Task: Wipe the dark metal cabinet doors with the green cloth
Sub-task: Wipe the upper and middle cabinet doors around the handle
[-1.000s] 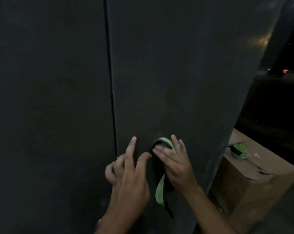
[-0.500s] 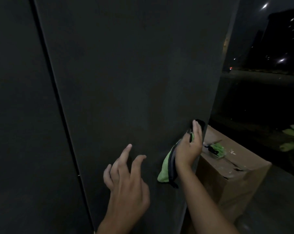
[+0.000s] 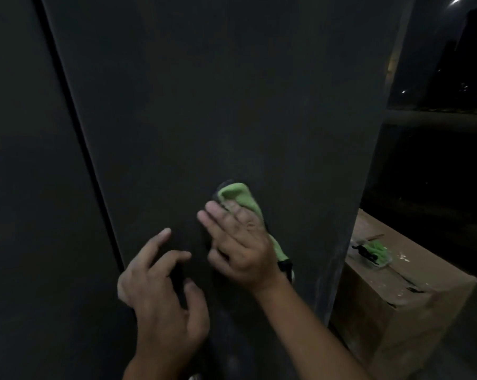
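The right dark metal cabinet door (image 3: 231, 91) fills most of the view, and a vertical seam divides it from the left door (image 3: 26, 187). My right hand (image 3: 240, 245) lies flat with straight fingers on the green cloth (image 3: 238, 197), pressing it against the right door at mid height. Part of the cloth, with a dark edge, hangs out below my wrist. My left hand (image 3: 163, 292) is lower left of it, near the seam, with fingers spread and loosely bent, fingertips at the door surface and holding nothing.
A brown cardboard box (image 3: 396, 311) stands to the right of the cabinet's edge, with a second green cloth and a dark item (image 3: 373, 250) lying on top. Beyond it is dark ground with distant lights.
My right hand has slid the cloth left from the door's right edge toward its middle and now lies flat on it. The left hand stays about where it was.
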{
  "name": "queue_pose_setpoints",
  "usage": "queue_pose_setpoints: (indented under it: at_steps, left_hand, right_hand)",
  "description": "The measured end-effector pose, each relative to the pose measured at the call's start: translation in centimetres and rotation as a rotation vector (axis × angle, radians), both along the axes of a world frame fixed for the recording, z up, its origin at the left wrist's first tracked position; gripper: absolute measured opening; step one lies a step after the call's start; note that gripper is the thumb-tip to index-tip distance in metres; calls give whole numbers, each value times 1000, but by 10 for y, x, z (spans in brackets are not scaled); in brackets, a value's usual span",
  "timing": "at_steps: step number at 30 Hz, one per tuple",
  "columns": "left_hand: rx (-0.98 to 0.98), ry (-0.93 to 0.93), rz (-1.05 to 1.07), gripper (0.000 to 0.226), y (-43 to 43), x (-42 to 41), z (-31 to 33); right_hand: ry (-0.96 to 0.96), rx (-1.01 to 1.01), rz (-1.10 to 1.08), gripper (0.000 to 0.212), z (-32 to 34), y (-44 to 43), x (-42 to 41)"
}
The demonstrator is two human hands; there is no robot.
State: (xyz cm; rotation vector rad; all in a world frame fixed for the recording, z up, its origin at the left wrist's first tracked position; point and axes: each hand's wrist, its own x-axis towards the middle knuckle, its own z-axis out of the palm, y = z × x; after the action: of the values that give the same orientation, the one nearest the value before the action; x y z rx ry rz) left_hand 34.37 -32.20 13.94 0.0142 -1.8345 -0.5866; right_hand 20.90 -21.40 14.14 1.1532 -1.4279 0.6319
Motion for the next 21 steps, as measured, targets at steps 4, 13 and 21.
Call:
queue_pose_setpoints:
  at_steps: [4,13,21]
  left_hand:
    - [-47,-60,21,45,3,-3,6]
    - [-157,-265,-49,48,39,-19,-8]
    - [-221,-464,-184,53,73,-40,-30]
  right_hand:
    - [-132,-276,-154,46,-23,30,-32]
    - [-762,-612,-159,68,-48,85,-53]
    - [-1088,-831,-140,74,-85,127,-52]
